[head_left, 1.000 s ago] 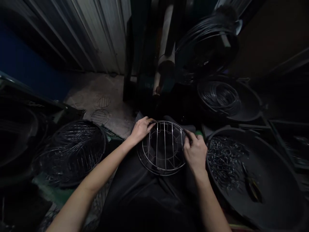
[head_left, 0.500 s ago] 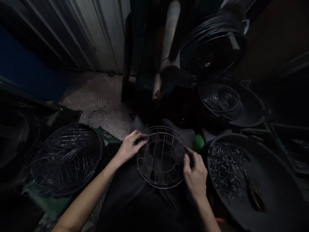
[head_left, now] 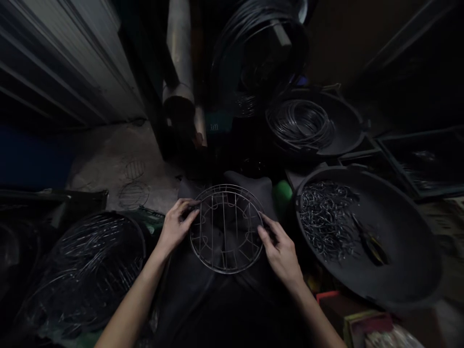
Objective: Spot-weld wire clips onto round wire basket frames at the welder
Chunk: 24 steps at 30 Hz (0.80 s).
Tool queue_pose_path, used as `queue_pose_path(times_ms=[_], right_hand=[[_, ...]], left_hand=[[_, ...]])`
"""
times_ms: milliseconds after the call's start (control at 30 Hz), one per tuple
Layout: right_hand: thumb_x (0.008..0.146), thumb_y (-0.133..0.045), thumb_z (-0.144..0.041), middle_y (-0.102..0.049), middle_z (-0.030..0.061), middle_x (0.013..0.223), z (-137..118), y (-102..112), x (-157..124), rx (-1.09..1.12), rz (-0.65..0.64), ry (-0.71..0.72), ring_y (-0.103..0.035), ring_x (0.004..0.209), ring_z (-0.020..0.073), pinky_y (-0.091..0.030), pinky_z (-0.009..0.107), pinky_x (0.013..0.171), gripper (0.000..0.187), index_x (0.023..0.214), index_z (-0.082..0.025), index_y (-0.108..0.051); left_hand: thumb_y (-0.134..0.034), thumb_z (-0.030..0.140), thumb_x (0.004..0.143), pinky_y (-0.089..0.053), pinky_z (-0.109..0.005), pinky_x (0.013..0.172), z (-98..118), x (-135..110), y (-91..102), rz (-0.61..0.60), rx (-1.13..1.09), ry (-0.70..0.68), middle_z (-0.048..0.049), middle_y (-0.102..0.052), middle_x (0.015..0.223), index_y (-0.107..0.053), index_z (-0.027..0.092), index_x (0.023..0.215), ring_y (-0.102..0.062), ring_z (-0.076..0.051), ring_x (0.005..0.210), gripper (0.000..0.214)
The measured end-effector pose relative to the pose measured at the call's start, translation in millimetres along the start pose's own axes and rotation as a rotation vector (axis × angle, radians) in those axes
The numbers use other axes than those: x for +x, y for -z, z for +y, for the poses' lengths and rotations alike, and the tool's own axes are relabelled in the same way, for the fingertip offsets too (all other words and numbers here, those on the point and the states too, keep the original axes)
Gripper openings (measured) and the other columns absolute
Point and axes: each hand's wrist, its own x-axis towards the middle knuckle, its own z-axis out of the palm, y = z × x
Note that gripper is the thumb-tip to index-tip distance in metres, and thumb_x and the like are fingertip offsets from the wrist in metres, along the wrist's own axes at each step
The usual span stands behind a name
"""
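Observation:
A round wire rack (head_left: 224, 229) with parallel bars, a double rim and small curved loops is held over my lap, on dark cloth. My left hand (head_left: 178, 223) grips its left rim between thumb and fingers. On the opposite side my right hand (head_left: 280, 244) holds the right rim, thumb on the near side and fingertips behind the wire. To the right, a wide black pan (head_left: 409, 241) carries a heap of small bent wire pieces (head_left: 324, 217) and pliers with yellow-edged handles (head_left: 374, 245).
Bundled wire pieces (head_left: 97, 256) fill a basket at left. Wire coils (head_left: 302, 123) lie in another pan behind. Two wire grids (head_left: 134, 194) rest on the floor. A metal pipe (head_left: 180, 48) stands ahead; a red box (head_left: 335, 302) sits at lower right.
The view has swung to the right, so more of the right pan and a red box show. Both hands keep hold of the rack, which appears slightly turned.

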Motion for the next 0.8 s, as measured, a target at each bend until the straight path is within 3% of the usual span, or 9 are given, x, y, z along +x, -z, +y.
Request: queue_pose_path(times_ms=[200,367,467,600,700,800], right_hand=[[0.092,-0.044,-0.027,-0.066,0.0078,0.098,-4.4,-10.7,-20.5,-0.026,0.146,0.199,-0.064,0.082,0.0143,-0.054,0.026,0.074,0.043,0.133,-0.018,-0.049],[0.090,-0.046,-0.016,-0.061,0.0037,0.085,-29.7,-15.4,-35.5,-0.066,0.192,0.496,-0.060,0.071,0.0108,-0.053,0.020,0.069,0.060,0.146,-0.021,-0.026],[0.090,-0.046,-0.014,-0.059,0.0030,0.080,-44.7,-15.3,-35.4,-0.094,0.179,0.580,-0.057,0.066,0.0104,-0.052,0.019,0.064,0.063,0.148,-0.019,-0.021],[0.092,-0.041,-0.017,-0.060,0.0046,0.081,-47.9,-1.8,-10.9,-0.098,0.151,0.574,-0.058,0.067,0.0112,-0.052,0.021,0.069,0.047,0.139,-0.015,-0.041],[0.094,-0.039,-0.023,-0.064,0.0064,0.091,-36.6,13.7,28.3,-0.079,-0.026,0.543,-0.062,0.082,0.0139,-0.051,0.026,0.080,0.039,0.129,-0.017,-0.054],[0.092,-0.041,-0.025,-0.066,0.0049,0.093,-21.6,16.4,64.6,-0.131,-0.220,0.496,-0.063,0.086,0.0160,-0.051,0.030,0.082,0.035,0.120,-0.021,-0.061]], left_hand=[[-0.060,0.043,0.081,-0.050,-0.026,0.072,-4.8,-6.6,0.8,-0.053,-0.113,0.160,-0.0039,-0.068,0.093,-0.064,0.018,0.106,-0.064,-0.015,0.077,0.036],[-0.066,0.040,0.075,-0.050,-0.027,0.082,-19.2,-21.1,11.7,0.128,-0.169,0.180,-0.0054,-0.069,0.095,-0.065,0.016,0.099,-0.064,-0.018,0.091,0.034],[-0.070,0.039,0.072,-0.051,-0.025,0.079,-19.1,-25.6,19.3,0.221,-0.214,0.201,-0.0041,-0.069,0.089,-0.064,0.015,0.092,-0.065,-0.016,0.085,0.031],[-0.075,0.037,0.066,-0.052,-0.022,0.068,3.3,-37.3,20.1,0.290,-0.280,0.276,-0.0022,-0.069,0.080,-0.062,0.015,0.088,-0.066,-0.014,0.072,0.033],[-0.076,0.036,0.065,-0.053,-0.022,0.063,21.3,-56.8,4.0,0.293,-0.401,0.366,-0.0014,-0.068,0.077,-0.058,0.015,0.089,-0.066,-0.013,0.063,0.036],[-0.074,0.038,0.067,-0.051,-0.022,0.059,24.4,-74.5,-21.1,0.241,-0.552,0.467,-0.0001,-0.066,0.073,-0.052,0.016,0.089,-0.065,-0.012,0.057,0.038]])
